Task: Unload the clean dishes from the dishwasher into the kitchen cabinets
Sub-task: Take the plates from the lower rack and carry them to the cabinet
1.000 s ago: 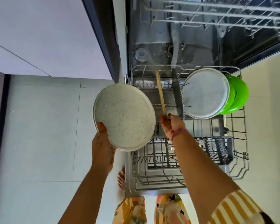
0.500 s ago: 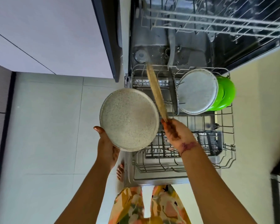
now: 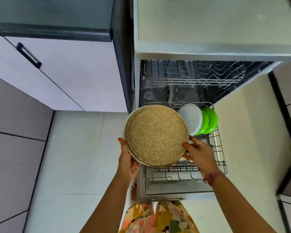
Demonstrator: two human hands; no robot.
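A tan speckled plate (image 3: 155,134) lies flat on top of a pale speckled plate (image 3: 124,130), of which only the left rim shows. My left hand (image 3: 127,160) grips the stack's left edge, thumb on the rim. My right hand (image 3: 199,153) holds the right edge the same way. I hold the stack above the pulled-out lower rack (image 3: 217,148) of the open dishwasher. A white plate (image 3: 191,121) and green plates (image 3: 210,121) stand upright at the back of that rack.
The dishwasher door (image 3: 158,190) lies open flat at my feet. The upper rack (image 3: 191,76) sits inside under a pale countertop (image 3: 208,22). A white cabinet front with a black handle (image 3: 29,55) is to the left, over light floor tiles.
My right hand lifted the tan plate out of the rack and laid it flat on the pale plate in my left hand. Both hands now hold the stack, and my view has risen.
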